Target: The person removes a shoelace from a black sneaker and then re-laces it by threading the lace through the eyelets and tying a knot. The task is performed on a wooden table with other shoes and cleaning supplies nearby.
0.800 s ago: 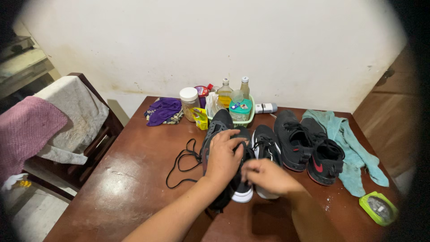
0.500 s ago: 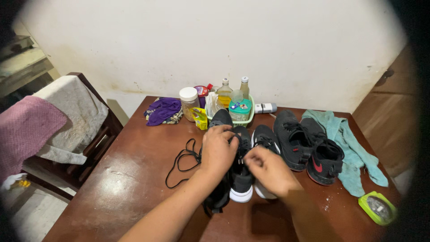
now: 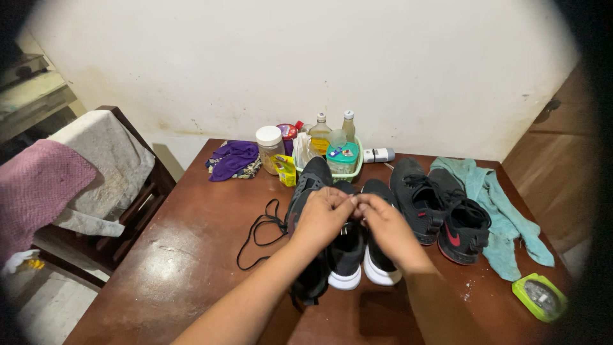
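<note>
Here the left hand [image 3: 322, 217] and right hand [image 3: 383, 223] meet fingertip to fingertip over the black sneaker with a white sole [image 3: 348, 255], which stands in the middle of the dark brown wooden desk [image 3: 185, 255]; they are pinched shut on something too small to make out, likely lace. A loose black shoelace [image 3: 258, 233] lies just left, and could snag a forearm. A tug might tip the sneaker into its twin [image 3: 380, 262] beside it.

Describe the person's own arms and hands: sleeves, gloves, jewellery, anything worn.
Both forearms are bare as far as the picture shows, with no sleeve in view. The left hand and right hand wear no gloves. No watch, bracelet or ring shows on either; the fingertips are pinched together and too small to tell any nail colour.
</note>
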